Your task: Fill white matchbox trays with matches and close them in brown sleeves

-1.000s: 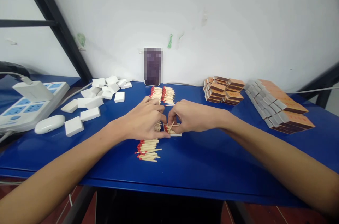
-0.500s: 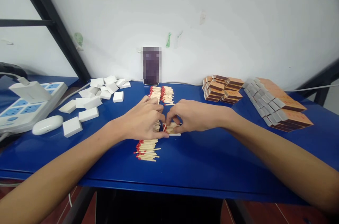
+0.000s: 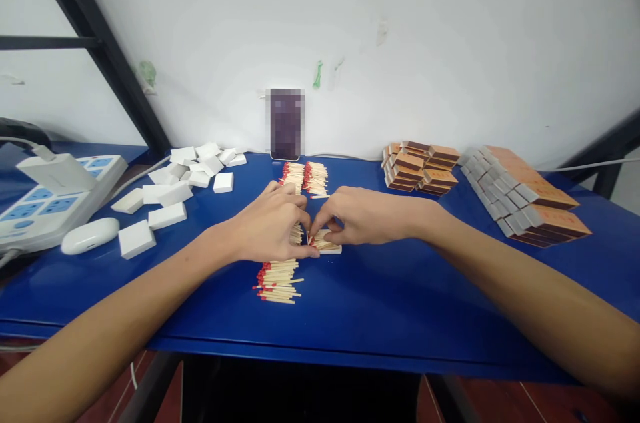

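A small white matchbox tray (image 3: 336,251) lies on the blue table between my hands, with red-tipped matches (image 3: 320,243) inside. Its left end is held between the thumb and fingers of my left hand (image 3: 275,226). The bent fingers and thumb of my right hand (image 3: 355,218) close on the matches in the tray from above, partly covering them. Under and beside my left hand runs a row of loose matches (image 3: 279,282), partly hidden by that hand. More matches (image 3: 315,178) lie in a bundle just beyond my hands.
White tray-like boxes (image 3: 167,215) are scattered at the left, near a white oval case (image 3: 90,236) and a power strip (image 3: 107,173). A phone-like object (image 3: 287,123), blurred, leans on the wall. Orange matchboxes (image 3: 420,168) and a larger matchbox stack (image 3: 530,196) stand at the right.
My right hand's thumb and fingertips have shifted slightly up and left over the matches in the tray. The left hand has stayed nearly still at the tray's end.
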{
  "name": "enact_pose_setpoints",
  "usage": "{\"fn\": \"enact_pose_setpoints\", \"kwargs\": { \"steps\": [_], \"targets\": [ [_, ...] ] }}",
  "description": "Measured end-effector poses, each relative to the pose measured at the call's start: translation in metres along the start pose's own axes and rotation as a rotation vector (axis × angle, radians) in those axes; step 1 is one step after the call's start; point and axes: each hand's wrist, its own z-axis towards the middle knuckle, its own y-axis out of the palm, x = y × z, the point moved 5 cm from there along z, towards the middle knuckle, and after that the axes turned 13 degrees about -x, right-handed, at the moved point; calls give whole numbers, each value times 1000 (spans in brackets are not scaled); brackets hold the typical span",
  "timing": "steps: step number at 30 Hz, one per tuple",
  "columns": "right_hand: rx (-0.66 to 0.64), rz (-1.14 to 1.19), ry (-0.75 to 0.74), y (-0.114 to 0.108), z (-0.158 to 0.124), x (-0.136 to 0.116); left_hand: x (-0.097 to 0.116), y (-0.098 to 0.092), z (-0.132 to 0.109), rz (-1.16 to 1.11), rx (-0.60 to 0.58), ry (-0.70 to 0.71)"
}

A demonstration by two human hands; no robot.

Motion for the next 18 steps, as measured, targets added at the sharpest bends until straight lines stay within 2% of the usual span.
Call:
{"fn": "enact_pose_setpoints", "kwargs": {
  "steps": [6,11,15,18],
  "targets": [
    [78,-124,46,4,6,1,0,0,0,-7,-5,-12],
    [94,-255,10,7,7,-2,-1,0,0,-2,1,1],
    [141,-284,-66,-2,0,-8,-1,1,0,-8,-9,-16],
    [153,-221,-23,-11,-7,-6,0,1,0,-6,-3,-22]
  ]
}}
